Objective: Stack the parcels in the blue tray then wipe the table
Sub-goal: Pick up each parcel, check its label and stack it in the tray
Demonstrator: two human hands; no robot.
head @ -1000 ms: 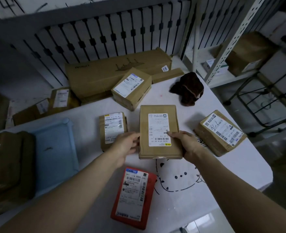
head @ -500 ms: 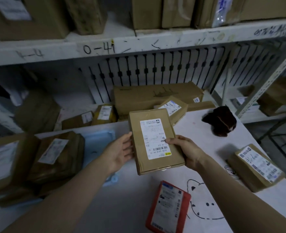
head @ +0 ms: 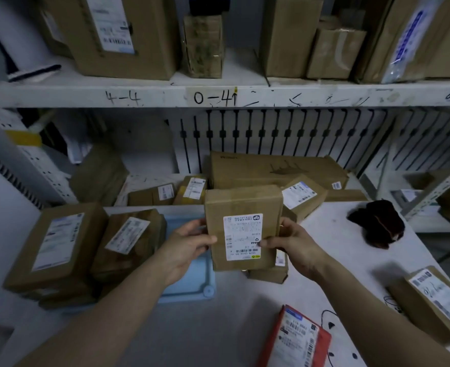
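Observation:
I hold a flat brown parcel point(head: 242, 207) with a white label up in the air, tilted toward me. My left hand point(head: 189, 247) grips its left edge and my right hand point(head: 295, 245) grips its right edge. The blue tray point(head: 192, 282) lies below and left of the parcel, with two stacks of brown parcels point(head: 86, 250) on its left part. On the white table point(head: 218, 335) lie a red parcel point(head: 298, 337), a brown parcel point(head: 435, 303) at the right and a small brown parcel point(head: 268, 274) partly hidden under the held one. A dark cloth point(head: 377, 223) sits at the far right.
A long cardboard box point(head: 271, 170) and a labelled box point(head: 300, 197) lie at the back of the table. Small parcels point(head: 170, 194) sit behind the tray. A white shelf point(head: 218, 96) loaded with boxes runs overhead. A metal rack point(head: 435, 192) stands at the right.
Both hands lifted the flat parcel off the table and carried it up and left, over the tray's right edge. My view rose toward the shelf.

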